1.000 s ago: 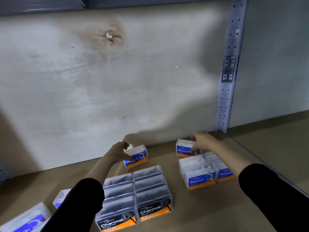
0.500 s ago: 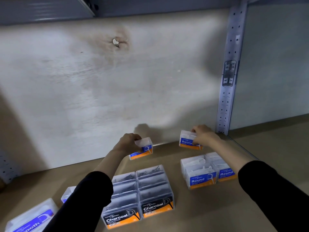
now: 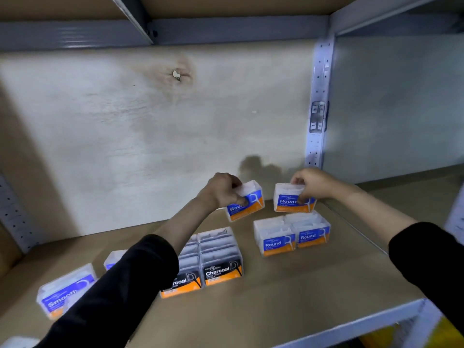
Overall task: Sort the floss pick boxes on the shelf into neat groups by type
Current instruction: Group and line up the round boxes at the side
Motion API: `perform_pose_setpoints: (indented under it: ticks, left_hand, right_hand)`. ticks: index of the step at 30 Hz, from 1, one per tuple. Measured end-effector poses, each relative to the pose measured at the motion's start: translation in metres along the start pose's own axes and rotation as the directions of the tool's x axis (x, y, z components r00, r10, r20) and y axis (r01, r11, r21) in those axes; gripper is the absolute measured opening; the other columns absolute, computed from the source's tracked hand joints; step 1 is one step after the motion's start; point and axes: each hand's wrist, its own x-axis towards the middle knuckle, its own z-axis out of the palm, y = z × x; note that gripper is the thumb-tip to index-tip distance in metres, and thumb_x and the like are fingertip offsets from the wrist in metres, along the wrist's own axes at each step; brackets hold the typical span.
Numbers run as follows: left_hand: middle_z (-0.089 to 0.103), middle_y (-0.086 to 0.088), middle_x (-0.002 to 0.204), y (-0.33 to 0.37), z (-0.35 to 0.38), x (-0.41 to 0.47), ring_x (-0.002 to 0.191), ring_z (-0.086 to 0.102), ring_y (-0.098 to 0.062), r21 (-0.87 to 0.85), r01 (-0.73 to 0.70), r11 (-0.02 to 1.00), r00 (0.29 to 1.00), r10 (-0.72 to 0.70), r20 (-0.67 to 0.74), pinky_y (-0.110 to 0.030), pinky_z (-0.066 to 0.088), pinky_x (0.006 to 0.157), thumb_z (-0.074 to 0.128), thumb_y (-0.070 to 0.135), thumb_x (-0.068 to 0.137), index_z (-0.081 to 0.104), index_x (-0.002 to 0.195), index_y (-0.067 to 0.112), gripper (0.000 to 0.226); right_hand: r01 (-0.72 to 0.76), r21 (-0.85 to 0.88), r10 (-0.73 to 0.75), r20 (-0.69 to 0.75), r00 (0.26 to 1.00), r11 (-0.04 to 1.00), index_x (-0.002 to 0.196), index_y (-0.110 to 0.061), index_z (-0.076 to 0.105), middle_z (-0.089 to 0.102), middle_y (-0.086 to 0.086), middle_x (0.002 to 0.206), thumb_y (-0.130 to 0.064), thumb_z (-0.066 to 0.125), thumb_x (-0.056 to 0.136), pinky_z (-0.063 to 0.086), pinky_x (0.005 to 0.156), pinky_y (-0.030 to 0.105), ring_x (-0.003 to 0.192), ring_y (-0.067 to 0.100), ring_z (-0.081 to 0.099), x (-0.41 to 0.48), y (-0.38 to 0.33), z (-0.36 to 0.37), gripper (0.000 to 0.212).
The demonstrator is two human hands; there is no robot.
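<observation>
We see two clear, blue-and-orange labelled boxes at the back of the shelf: a tilted Round box gripped by the left hand, and a second Round box gripped by the right hand. Just in front sits a tidy Round group. To its left, black-labelled Charcoal boxes stand in two rows, and a Smooth box lies far left.

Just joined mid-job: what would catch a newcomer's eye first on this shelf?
Both hands are at the back of the shelf: the left hand grips a tilted Round box, the right hand holds a second Round box beside it. In front stand a Round group on the right and a Charcoal block in the middle; a Smooth box lies apart at front left.
</observation>
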Motion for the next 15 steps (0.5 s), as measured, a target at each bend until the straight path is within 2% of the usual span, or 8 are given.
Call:
perform_pose_setpoints:
  ticks: [3,6,9,15]
  left_hand:
    - [0.069,-0.011,0.113,0.023,0.012,-0.017,0.099,0.064,-0.023,-0.001,-0.017,1.000,0.998,0.017,0.056,-0.026,0.046,0.077,0.076,0.022,0.074,0.067,0.110,0.005,0.041]
    - [0.069,-0.012,0.112,0.042,0.028,-0.030,0.101,0.065,-0.025,0.010,-0.040,0.999,0.992,0.039,0.116,-0.029,0.050,0.079,0.076,0.021,0.074,0.067,0.109,0.005,0.040]
    - [0.068,-0.013,0.114,0.055,0.049,-0.039,0.103,0.065,-0.025,0.014,-0.046,0.999,0.985,0.043,0.169,-0.029,0.051,0.081,0.076,0.020,0.074,0.066,0.113,0.006,0.042]
    - [0.061,-0.012,0.127,0.066,0.097,-0.052,0.116,0.058,-0.025,0.048,0.009,0.999,0.978,-0.019,0.207,-0.032,0.048,0.094,0.070,0.019,0.079,0.058,0.125,0.006,0.049]
  right_hand:
    - [-0.022,0.000,0.022,0.044,0.999,1.000,0.107,-0.005,0.064,0.065,0.013,0.112,0.001,0.073,0.068,0.045,0.071,0.026,0.090,0.019,0.056,-0.019,0.015,-0.006,0.040]
    - [-0.059,-0.028,0.062,0.119,0.991,0.998,0.112,-0.006,0.061,0.060,0.005,0.108,-0.002,0.074,0.070,0.045,0.070,0.021,0.093,0.015,0.052,-0.040,0.027,-0.006,0.045]
    - [-0.082,-0.070,0.094,0.182,0.979,0.994,0.116,-0.008,0.059,0.053,0.000,0.102,-0.005,0.074,0.072,0.037,0.057,0.012,0.092,0.014,0.050,-0.058,0.036,0.001,0.047]
    - [-0.122,-0.093,0.140,0.227,0.964,0.988,0.114,-0.016,0.057,0.055,0.005,0.118,-0.004,0.070,0.074,0.033,0.056,0.011,0.095,0.014,0.047,-0.071,0.062,0.036,0.044]
